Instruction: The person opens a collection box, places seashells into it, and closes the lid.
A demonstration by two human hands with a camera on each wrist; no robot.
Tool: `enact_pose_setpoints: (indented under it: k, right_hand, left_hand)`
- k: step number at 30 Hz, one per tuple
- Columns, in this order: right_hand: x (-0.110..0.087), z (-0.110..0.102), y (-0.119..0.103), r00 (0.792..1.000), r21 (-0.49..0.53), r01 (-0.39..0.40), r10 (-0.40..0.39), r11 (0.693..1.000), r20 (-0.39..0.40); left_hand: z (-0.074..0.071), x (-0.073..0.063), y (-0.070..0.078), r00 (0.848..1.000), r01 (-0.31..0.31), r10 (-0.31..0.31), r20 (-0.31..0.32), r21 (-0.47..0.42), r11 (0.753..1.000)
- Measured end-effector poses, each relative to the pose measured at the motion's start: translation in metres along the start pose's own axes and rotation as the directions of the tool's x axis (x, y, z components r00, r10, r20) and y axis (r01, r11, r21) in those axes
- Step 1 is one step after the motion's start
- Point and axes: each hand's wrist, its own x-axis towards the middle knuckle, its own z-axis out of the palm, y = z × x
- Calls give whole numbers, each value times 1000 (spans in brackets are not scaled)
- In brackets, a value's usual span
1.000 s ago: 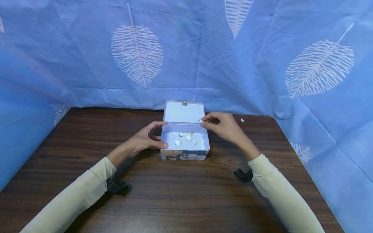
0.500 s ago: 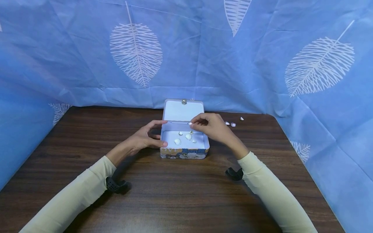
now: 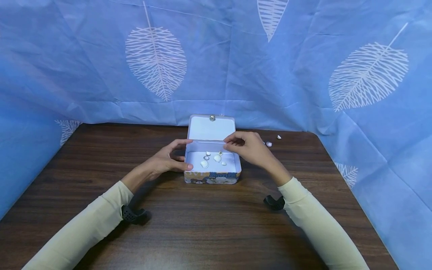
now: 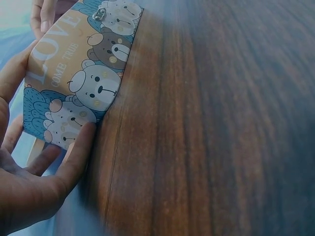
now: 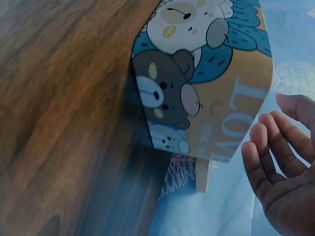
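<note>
A small tin box [image 3: 212, 177] with a bear print stands on the table, its lid [image 3: 211, 127] raised at the back. Several white seashells [image 3: 217, 158] lie on its floor. My left hand [image 3: 167, 156] grips the box's left end, thumb at the front corner and index finger at the back corner. Over the right back part of the box hovers my right hand [image 3: 251, 149], thumb and fingers apart. Nothing shows between those fingers in the right wrist view, where the hand [image 5: 285, 162] is beside the box's printed side [image 5: 206, 83].
On the dark wooden table [image 3: 209, 225], loose shells [image 3: 269, 144] lie behind the right hand, another small shell [image 3: 279, 137] farther back. A blue leaf-patterned cloth [image 3: 216, 67] hangs behind the table. Each wrist wears a black strap mount [image 3: 134, 215].
My right hand moved left over the box with a pinched shell and let it go; that shell now lies inside among the others. The hand has drawn back slightly right. The left hand stayed put.
</note>
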Motion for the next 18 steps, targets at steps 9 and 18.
enact_pose_setpoints:
  k: [9, 18]
  right_hand:
    - [-11, -13, 10, 997, -4, -37, 36, 999, -62]
    - [-20, -27, 29, 994, -48, -86, 83, 995, -65]
  left_hand:
    - [1, 0, 1, 1000, 4, -4, 0, -2, 1000]
    - [2, -1, -1, 1000, -7, 7, 8, -16, 1000]
